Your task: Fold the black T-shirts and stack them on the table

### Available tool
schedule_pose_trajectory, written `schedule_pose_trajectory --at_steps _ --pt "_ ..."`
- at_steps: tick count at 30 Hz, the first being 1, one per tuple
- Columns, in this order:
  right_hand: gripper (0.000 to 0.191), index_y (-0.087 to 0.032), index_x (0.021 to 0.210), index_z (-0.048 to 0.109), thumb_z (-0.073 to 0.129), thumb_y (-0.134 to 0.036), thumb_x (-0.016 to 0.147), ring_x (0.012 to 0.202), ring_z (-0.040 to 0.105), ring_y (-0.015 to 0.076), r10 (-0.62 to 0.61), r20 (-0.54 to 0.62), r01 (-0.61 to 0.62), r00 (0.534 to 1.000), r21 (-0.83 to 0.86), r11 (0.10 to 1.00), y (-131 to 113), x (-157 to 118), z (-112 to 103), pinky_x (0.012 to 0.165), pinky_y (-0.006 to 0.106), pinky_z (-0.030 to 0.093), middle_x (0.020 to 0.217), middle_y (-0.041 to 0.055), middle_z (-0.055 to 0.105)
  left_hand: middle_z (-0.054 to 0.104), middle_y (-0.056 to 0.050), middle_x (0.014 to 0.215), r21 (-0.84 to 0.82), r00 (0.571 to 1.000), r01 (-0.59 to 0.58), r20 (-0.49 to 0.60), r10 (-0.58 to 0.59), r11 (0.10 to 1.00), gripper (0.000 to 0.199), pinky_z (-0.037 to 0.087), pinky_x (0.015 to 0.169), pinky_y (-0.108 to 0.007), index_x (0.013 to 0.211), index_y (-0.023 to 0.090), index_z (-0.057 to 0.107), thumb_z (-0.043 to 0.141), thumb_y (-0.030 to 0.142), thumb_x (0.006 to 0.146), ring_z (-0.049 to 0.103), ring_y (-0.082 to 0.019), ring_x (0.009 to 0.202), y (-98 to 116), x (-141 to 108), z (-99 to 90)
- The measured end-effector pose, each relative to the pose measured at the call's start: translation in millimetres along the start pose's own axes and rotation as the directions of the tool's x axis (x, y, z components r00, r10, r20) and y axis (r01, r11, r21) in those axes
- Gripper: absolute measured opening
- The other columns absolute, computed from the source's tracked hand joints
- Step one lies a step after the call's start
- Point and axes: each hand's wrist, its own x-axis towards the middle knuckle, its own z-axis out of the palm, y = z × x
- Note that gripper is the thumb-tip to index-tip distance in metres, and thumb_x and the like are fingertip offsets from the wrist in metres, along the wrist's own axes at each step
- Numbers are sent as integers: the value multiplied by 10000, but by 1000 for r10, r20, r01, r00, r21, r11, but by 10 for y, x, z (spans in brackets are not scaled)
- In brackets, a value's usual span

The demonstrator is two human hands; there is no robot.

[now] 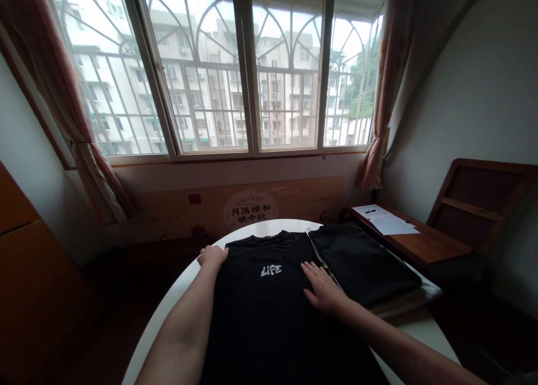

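Observation:
A black T-shirt (260,312) with a small white print lies spread on a round white table (162,332), its collar at the far side. At the shirt's upper left edge, my left hand (213,256) is closed on the cloth, with its fingertips partly hidden. My right hand (323,288) rests flat on the right side of the shirt, fingers stretched out and apart. Just beyond that hand, a stack of folded dark clothes (365,261) touches the shirt's right edge; a pale layer shows under the black one.
To the right stands a wooden side table (437,247) with white papers (389,221) and a small dark object on them. Behind it is a wooden-framed panel (483,205). A printed box or board (294,203) sits below the barred window. An orange-brown cabinet (25,273) is at left.

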Motion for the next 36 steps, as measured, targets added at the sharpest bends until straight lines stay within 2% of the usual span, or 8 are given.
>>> schedule_pose_trajectory --at_steps 2,6,11,17,23,28,33,36 --pt "787 -73 1601 222 482 -325 902 1550 160 289 54 27 -54 998 -9 998 -39 96 26 1257 453 145 1668 129 205 601 -125 1326 -6 999 -39 26 39 999 452 497 992 -499 1232 154 624 603 503 945 581 -281 1204 -29 15 41" --pt "804 -72 1603 215 493 -366 908 1544 169 325 145 57 -144 988 -17 989 -83 231 64 1247 489 152 1663 149 218 628 -102 1273 -45 995 -85 50 87 995 363 546 939 -462 1237 159 618 630 388 957 632 -243 1113 101 58 155" --pt "804 -73 1596 246 489 -433 919 1547 140 347 154 29 -152 988 -37 988 -74 245 93 1248 520 77 1658 162 231 638 -98 1242 -118 993 -111 23 114 987 369 571 892 -429 1271 164 597 626 368 964 654 -228 1061 178 158 211" --pt "734 -70 1575 313 388 -471 964 1533 188 366 162 28 -160 986 -48 986 -82 249 179 1232 547 107 1649 187 243 658 -96 1204 -155 993 -121 -26 118 981 375 562 901 -435 1288 157 574 577 382 988 666 -221 1032 47 232 220" --pt "693 -112 1588 295 316 -469 995 1547 141 343 172 -30 -173 985 -27 985 -228 384 295 1238 542 53 1664 153 215 694 -209 1174 -160 992 -120 -46 115 980 323 532 854 -419 1284 127 496 432 247 990 686 -331 1089 -85 271 158" --pt "680 -138 1593 291 322 -475 1003 1548 141 337 201 -76 -202 977 -2 979 -302 463 316 1241 528 43 1662 151 224 674 -233 1234 -146 989 -146 -37 142 978 395 516 888 -423 1316 130 481 451 271 947 664 -359 1149 -46 211 103" --pt "644 -215 1599 285 403 -413 997 1558 111 298 136 -121 -137 983 -4 991 -346 309 219 1250 491 22 1677 114 197 446 -312 1484 -106 989 -147 -37 144 983 702 459 1019 -467 1506 59 317 526 351 903 540 -409 1312 -94 68 -16" --pt "674 -252 1586 319 505 -337 944 1558 110 298 21 -101 -21 995 0 1000 -358 -4 98 1250 515 48 1677 96 204 399 -273 1539 -92 982 -191 -1 191 977 713 441 1050 -451 1497 91 392 563 374 866 500 -407 1351 -297 -95 -192"
